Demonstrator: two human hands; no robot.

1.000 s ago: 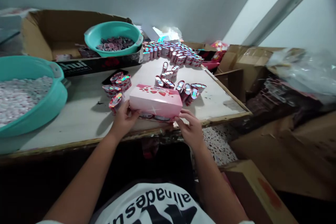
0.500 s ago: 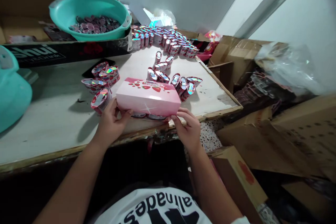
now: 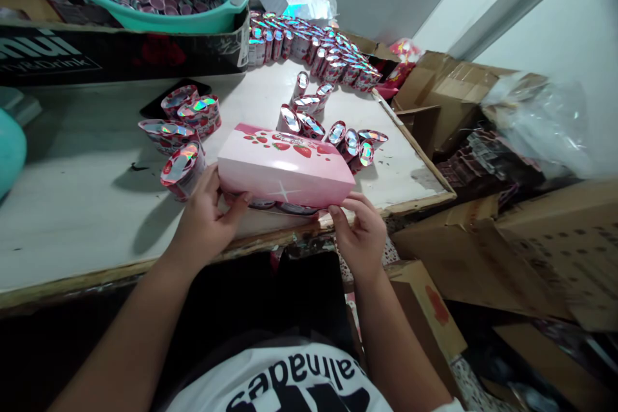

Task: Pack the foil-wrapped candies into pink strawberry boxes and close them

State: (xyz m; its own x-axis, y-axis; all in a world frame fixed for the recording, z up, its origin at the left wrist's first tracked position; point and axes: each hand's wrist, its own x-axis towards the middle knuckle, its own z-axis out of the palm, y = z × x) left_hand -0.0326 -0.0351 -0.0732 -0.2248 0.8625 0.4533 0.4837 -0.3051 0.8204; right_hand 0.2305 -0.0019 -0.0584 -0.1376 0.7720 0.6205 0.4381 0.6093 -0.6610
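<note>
A pink carton (image 3: 284,167) printed with strawberries lies near the table's front edge, its near side partly open on round-ended items inside. My left hand (image 3: 212,215) grips its left end, thumb at the lower edge. At the right end, my right hand (image 3: 357,225) pinches the bottom corner between thumb and fingers. Left of the carton stand several strawberry-printed cups (image 3: 181,167) with shiny tops. More shiny-topped packs (image 3: 309,122) are grouped behind and to the right of it.
Rows of similar packs (image 3: 333,67) stand at the table's back. A turquoise basin (image 3: 232,13) of small round pieces sits in a black-printed box (image 3: 193,58) at the back left. Cardboard boxes (image 3: 555,244) and plastic wrap (image 3: 535,103) are at the right.
The view has shifted, so the basin and box sit higher and further left. Both hands still hold the carton, which appears slightly larger and tilted a little more.
</note>
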